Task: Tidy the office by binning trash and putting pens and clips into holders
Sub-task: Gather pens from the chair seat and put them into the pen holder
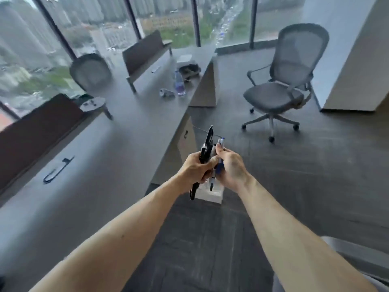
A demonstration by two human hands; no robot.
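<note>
No brand, label or writing can be read anywhere in the blurred view. The left hand (196,168) is closed in a fist around a bundle of black pens (207,144), whose tops stick up above the knuckles while their lower ends hang out below the palm. The right hand (232,165) is curled just beside it, its fingers (220,149) pinched on a few blue pens (221,142) that stand nearly upright; the two hands touch at the knuckles. Both hands are held in the air past the near right corner of the desk (109,157), above the floor (294,175). Directly under them a clear pen holder (211,193) shows, with one pen standing in it; whether it is held or rests on something cannot be told. On the desk near its left edge lies a dark pen (57,170), well apart from the hands. Farther along the desk, near its right edge, a crumpled piece of trash (167,93) lies just beside an upright plastic bottle (179,85), with a dark heap (190,70) beyond them. A grey office chair (282,81) stands on the floor to the right.
</note>
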